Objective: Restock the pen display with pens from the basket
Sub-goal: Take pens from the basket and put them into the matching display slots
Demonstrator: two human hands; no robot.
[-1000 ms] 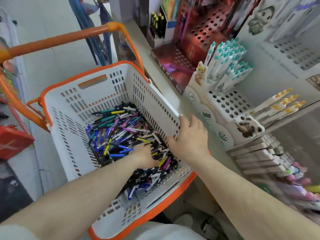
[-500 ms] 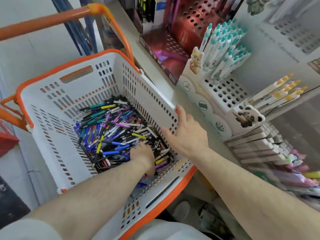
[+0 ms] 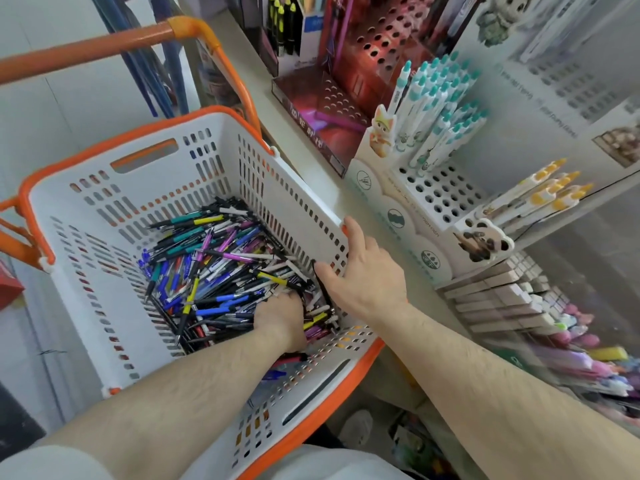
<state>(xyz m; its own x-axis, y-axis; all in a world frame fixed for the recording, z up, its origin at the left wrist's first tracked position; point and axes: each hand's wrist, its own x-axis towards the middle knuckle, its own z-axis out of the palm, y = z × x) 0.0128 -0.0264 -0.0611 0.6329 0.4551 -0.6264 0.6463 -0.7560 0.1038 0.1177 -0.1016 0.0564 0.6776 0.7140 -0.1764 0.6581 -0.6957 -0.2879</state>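
Observation:
A white basket (image 3: 86, 216) with an orange rim holds a heap of mixed pens (image 3: 214, 268). My left hand (image 3: 282, 315) is down in the heap at its near right side, fingers buried among the pens; what it holds is hidden. My right hand (image 3: 363, 271) grips the basket's right rim, thumb inside the wall. To the right, on the shelf, stands a white perforated pen display (image 3: 436, 195) with teal-capped pens (image 3: 436, 109) in its upper rows and many bare holes lower down.
A red perforated display (image 3: 349, 74) stands behind the white one. Yellow-capped pens (image 3: 547, 192) sit by a panda figure. Boxed erasers (image 3: 498, 296) and pastel items lie below the shelf. The orange basket handle (image 3: 114, 43) arches over the far side.
The view has shifted, so the basket sits lower and closer. My left hand has dug slightly deeper into the pens; my right hand keeps its grip on the rim.

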